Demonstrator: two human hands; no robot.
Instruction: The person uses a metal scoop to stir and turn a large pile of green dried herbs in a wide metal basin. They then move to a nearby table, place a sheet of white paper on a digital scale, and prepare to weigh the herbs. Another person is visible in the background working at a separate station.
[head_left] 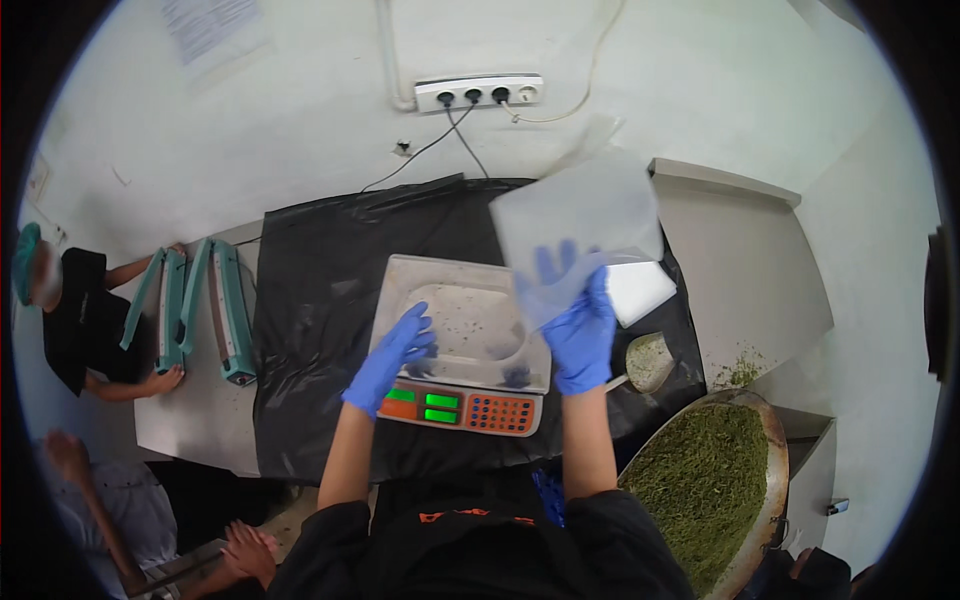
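My left hand (392,358), in a blue glove, hovers over the left part of the scale's metal pan (462,310). Its fingers are apart and nothing is in them. A clear plastic bag (585,205) is held up in my right hand (580,345), also gloved in blue. The thumb is in front of the bag, and the other fingers show through the film. Green crumbs are scattered on the pan. Below it, the scale's orange panel (500,412) has lit green displays. A stack of white bags or sheets (642,290) lies beside my right hand.
A scoop (650,362) with green bits lies at right, near a large pan of chopped green leaves (705,480). Two teal bag sealers (228,310) stand at left by a person (88,320). Another person's hands (248,552) are lower left. A power strip (480,92) hangs on the wall.
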